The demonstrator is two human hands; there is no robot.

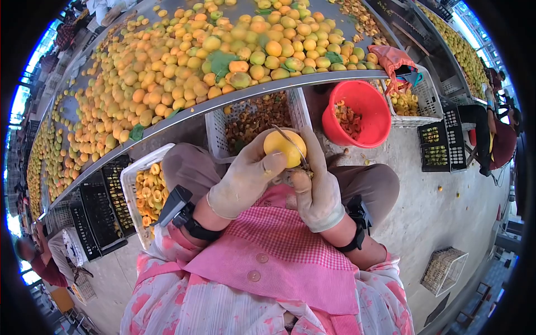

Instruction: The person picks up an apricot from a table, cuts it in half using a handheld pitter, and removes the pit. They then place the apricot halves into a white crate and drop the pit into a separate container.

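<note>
A yellow apricot (285, 148) is held in front of my lap, between my two gloved hands. The fingers of my left hand (245, 177) are wrapped round its left side, with the thumb on its front. My right hand (319, 187) is closed on a thin curved metal tool (290, 139), whose loop lies across the fruit. Most of the tool's handle is hidden by the right fingers. Both gloves are pale and stained. Beyond my hands, many apricots (167, 72) and a few green leaves cover a metal-edged table (223, 101).
A red bucket (368, 125) with fruit scraps stands ahead right. A white crate (303, 111) of scraps is under the table edge. Left of my knee is a crate (129, 190) of cut apricots. Farther right are dark crates (435, 162) and a seated person (502, 139).
</note>
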